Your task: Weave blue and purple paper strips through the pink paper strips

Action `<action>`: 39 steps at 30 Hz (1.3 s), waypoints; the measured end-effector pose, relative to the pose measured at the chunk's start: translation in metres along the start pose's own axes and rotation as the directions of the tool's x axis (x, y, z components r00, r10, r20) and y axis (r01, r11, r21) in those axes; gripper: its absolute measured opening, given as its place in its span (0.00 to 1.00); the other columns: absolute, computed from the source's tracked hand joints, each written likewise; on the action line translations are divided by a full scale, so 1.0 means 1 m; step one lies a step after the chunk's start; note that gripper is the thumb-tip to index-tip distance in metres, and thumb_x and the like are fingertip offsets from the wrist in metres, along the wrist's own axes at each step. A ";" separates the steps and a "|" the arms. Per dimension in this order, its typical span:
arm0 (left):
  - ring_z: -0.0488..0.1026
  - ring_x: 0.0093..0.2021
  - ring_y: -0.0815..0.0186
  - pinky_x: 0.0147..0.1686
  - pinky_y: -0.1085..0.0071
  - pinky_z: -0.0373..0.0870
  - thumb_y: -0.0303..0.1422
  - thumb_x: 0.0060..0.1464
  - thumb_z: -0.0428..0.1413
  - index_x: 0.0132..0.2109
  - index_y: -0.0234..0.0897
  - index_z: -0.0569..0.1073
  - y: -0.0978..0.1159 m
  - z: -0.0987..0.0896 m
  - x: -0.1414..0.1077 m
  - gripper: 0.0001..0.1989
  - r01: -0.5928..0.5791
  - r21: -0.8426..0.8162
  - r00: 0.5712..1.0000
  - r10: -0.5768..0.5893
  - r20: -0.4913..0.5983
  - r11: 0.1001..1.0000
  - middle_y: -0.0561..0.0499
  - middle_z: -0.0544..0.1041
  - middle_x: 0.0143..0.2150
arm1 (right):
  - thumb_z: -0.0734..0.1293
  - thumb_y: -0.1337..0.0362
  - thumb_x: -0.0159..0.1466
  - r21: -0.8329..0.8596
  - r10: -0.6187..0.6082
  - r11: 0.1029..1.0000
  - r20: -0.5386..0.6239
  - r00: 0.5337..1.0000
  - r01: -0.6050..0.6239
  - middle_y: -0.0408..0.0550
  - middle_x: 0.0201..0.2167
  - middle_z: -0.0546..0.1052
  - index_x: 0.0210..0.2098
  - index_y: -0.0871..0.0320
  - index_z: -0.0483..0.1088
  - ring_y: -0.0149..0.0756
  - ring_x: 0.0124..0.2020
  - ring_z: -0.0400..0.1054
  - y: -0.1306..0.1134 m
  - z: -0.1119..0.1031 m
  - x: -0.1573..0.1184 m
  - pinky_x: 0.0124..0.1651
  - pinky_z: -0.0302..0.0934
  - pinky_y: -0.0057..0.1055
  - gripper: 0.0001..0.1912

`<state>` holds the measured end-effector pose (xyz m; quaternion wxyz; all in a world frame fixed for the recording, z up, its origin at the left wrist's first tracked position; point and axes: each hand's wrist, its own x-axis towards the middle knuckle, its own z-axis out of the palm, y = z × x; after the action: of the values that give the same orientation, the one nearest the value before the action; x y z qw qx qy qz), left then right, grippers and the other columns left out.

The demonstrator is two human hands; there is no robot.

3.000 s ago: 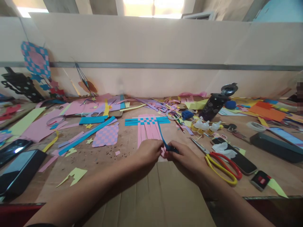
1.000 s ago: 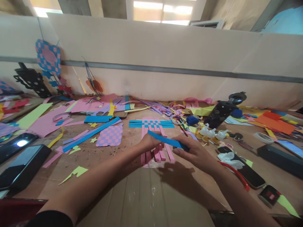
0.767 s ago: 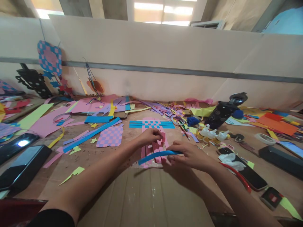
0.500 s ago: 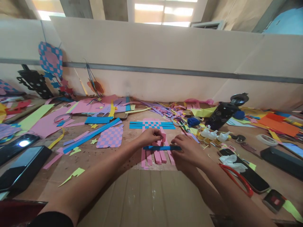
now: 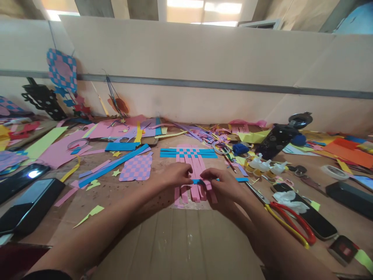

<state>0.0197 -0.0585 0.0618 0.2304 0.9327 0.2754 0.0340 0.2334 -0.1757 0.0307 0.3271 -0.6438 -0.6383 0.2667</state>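
A partly woven paper mat (image 5: 190, 153) lies in front of me, blue strips crossing pink ones at its far end. Its loose pink paper strips (image 5: 194, 193) run toward me. Across them lies a separate blue paper strip (image 5: 241, 179), its middle hidden beneath my fingers. My left hand (image 5: 180, 174) is closed, fingertips at the blue strip's left part. My right hand (image 5: 223, 181) is closed with thumb and forefinger on a pink paper strip (image 5: 208, 186) at the right side, which passes over the blue one.
Scissors (image 5: 287, 221) with red and yellow handles lie right, beside a phone (image 5: 319, 221). Small glue bottles (image 5: 264, 167) and a black tumbler (image 5: 275, 140) stand behind. A checkered paper piece (image 5: 136, 167) and a long blue strip (image 5: 115, 165) lie left. Paper scraps cover the back.
The blue strip has shifted right across the pink strips. My right hand has moved left onto a pink strip; my left hand has come down slightly toward the blue strip.
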 end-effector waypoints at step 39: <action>0.79 0.48 0.59 0.64 0.50 0.61 0.30 0.70 0.51 0.44 0.40 0.78 0.032 0.030 -0.058 0.10 -0.230 0.233 0.971 0.240 -0.018 0.945 0.50 0.83 0.45 | 0.67 0.55 0.61 0.208 0.066 0.978 -0.159 0.985 -0.032 0.43 0.28 0.79 0.33 0.53 0.77 0.39 0.31 0.71 0.002 0.027 0.002 0.36 0.62 0.33 0.10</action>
<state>-0.0074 -0.1253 0.0532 0.1091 0.9782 0.1696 0.0505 0.2140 -0.1717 0.0117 0.4367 -0.6421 -0.5621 0.2846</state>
